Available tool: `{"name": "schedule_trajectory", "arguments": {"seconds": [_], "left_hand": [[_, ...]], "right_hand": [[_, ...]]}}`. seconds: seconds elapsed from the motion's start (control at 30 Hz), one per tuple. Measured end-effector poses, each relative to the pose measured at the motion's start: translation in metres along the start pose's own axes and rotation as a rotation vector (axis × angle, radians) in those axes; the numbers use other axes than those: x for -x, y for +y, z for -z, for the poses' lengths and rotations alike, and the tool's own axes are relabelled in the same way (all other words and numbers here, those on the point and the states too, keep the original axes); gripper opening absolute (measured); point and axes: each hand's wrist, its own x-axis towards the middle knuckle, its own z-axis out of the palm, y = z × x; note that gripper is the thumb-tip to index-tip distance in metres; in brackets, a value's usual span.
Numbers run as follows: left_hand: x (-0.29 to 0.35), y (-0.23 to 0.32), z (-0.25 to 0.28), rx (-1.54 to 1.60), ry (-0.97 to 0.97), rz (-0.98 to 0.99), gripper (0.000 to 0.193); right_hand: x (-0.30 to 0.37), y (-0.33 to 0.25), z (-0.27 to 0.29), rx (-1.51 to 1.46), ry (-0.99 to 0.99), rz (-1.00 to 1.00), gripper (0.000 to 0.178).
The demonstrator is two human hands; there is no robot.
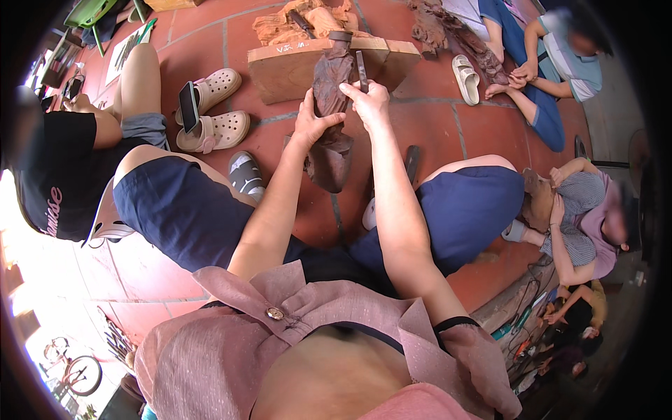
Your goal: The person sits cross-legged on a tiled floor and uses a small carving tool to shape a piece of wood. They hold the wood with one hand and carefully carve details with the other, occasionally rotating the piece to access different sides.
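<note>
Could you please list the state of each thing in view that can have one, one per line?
Dark brown wooden carving: upright, leaning on the block, steadied by the left hand.
Dark metal chisel: held upright in the right hand, beside the carving's top.
Pale rectangular wooden block: lying flat on the red tiled floor.
Cream clogs: off, lying on the floor.
Black phone: propped against the clogs.

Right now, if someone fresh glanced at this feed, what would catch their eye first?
Dead centre, a dark wooden carving stands between the person's knees, steadied by the left hand while the right hand holds a dark chisel at its top. Just behind it, a pale wooden block rests on the red tiled floor. Left of centre, cream clogs lie with a phone propped on them.
</note>
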Motion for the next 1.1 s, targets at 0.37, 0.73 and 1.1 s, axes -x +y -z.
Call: {"name": "schedule_trajectory", "arguments": {"seconds": [0.37,0.73,1.1], "left_hand": [[-0.004,0.024,0.007,0.568,-0.178,0.185,0.085],[-0.008,0.001,0.03,0.434,-0.13,0.177,0.086],[0.033,0.011,0.011,-0.302,-0.02,0.08,0.101]], "right_hand": [[0.003,-0.004,-0.005,0.138,0.1,0.212,0.029],[0.004,-0.016,-0.008,-0.285,-0.169,-0.127,0.053],[0.016,-0.011,-0.006,-0.293,-0.219,-0.11,0.058]]}}
